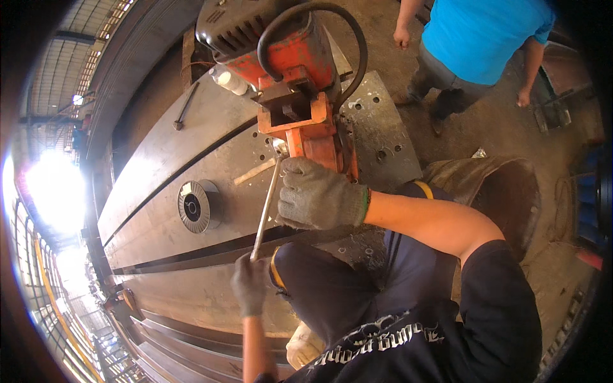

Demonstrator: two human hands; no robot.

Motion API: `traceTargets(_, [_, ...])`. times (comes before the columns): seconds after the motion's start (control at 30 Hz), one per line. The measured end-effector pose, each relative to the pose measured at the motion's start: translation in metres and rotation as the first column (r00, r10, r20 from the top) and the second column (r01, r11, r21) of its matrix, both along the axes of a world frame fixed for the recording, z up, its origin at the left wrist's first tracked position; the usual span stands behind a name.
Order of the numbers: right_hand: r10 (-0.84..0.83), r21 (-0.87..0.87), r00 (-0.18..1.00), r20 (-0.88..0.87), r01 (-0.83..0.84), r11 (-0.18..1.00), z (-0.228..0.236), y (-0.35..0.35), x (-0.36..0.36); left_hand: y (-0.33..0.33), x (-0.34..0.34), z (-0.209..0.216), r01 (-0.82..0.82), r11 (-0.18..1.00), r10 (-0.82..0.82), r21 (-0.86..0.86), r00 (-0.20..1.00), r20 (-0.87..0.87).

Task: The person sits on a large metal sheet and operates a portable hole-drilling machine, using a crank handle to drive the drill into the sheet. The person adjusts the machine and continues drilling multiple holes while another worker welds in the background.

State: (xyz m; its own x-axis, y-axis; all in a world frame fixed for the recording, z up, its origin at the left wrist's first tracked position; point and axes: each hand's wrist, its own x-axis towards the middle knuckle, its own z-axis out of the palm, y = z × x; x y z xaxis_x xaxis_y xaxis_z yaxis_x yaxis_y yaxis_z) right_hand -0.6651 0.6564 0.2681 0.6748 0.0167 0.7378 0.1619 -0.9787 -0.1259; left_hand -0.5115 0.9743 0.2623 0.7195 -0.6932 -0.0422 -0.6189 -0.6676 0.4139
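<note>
A long, thin metal bar [265,214] slants down from the front of an orange machine [313,143] with a black motor housing [246,25]. My left hand [249,287], in a grey knit glove, is wrapped round the bar's near end. My right hand [322,195], gloved alike, is closed in a fist beside the bar's upper end, right below the machine. What its fingers hold, if anything, is hidden. A shiny metal fitting [280,147] shows where the bar meets the machine. The machine stands over a drilled steel plate [383,134].
Large flat steel plates [159,236] spread to the left, carrying a wire spool [195,205], a hammer-like tool [185,108] and a white bottle [230,80]. A thick black cable [361,45] loops off the motor. Someone in a blue shirt [485,38] stands at upper right, near a large pipe section [504,198].
</note>
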Motion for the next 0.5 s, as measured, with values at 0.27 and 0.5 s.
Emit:
traceTargets(0.27, [0.061, -0.009, 0.996, 0.065, -0.060, 0.998, -0.001, 0.001, 0.010, -0.068, 0.081, -0.248, 0.689, 0.724, -0.680, -0.005, 0.716, 0.156])
traceTargets(0.5, [0.004, -0.005, 1.000, 0.015, -0.003, 1.000, -0.003, -0.008, -0.005, -0.046, 0.046, -0.054, 0.306, 0.946, -0.121, 0.107, 0.637, -0.761])
